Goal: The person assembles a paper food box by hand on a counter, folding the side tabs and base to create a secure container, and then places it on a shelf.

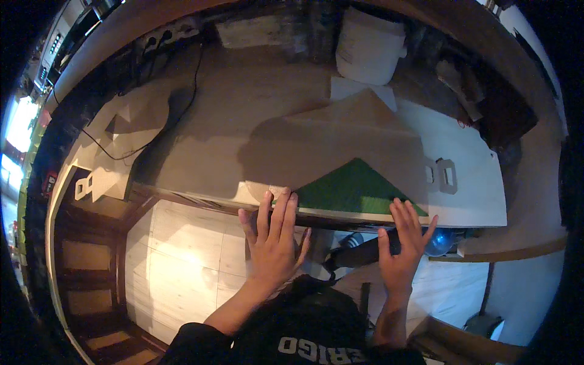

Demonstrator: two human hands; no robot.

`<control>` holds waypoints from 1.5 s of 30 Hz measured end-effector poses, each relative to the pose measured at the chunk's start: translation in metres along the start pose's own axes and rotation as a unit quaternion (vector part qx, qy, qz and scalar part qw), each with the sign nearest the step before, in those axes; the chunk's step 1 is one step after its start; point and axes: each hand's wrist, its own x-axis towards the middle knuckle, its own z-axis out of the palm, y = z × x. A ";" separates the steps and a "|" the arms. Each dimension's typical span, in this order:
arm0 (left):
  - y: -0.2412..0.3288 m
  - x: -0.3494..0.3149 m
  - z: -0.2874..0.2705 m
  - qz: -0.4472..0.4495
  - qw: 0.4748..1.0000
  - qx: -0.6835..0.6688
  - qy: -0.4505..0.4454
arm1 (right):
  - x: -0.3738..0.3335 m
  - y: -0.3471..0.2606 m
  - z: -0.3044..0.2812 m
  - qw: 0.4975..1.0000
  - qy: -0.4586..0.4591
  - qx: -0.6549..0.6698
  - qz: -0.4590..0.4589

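A large brown paper sheet lies on the work table, folded so a green triangle shows at its near edge. My left hand is flat with fingers spread, fingertips on the sheet's near edge left of the green triangle. My right hand is also flat and open, fingertips at the near edge right of the triangle. Neither hand holds anything.
White card pieces with cut-out handle slots lie at the right and another at the left. A white bag stands at the back. A black cable runs to a power strip. A blue bottle sits under the table.
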 end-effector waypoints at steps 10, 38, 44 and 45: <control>0.060 0.008 0.016 0.074 0.993 -0.083 -0.026 | -0.002 -0.006 0.001 0.999 -0.015 -0.034 -0.022; 0.060 0.019 0.018 0.152 0.979 -0.129 0.032 | 0.051 -0.050 0.013 0.992 -0.034 -0.057 -0.110; 0.054 0.021 0.016 0.153 0.982 -0.113 0.017 | 0.076 -0.054 0.011 0.992 -0.098 -0.035 -0.072; 0.052 0.021 0.017 0.160 0.981 -0.109 0.019 | 0.076 -0.055 0.012 0.992 -0.097 -0.037 -0.075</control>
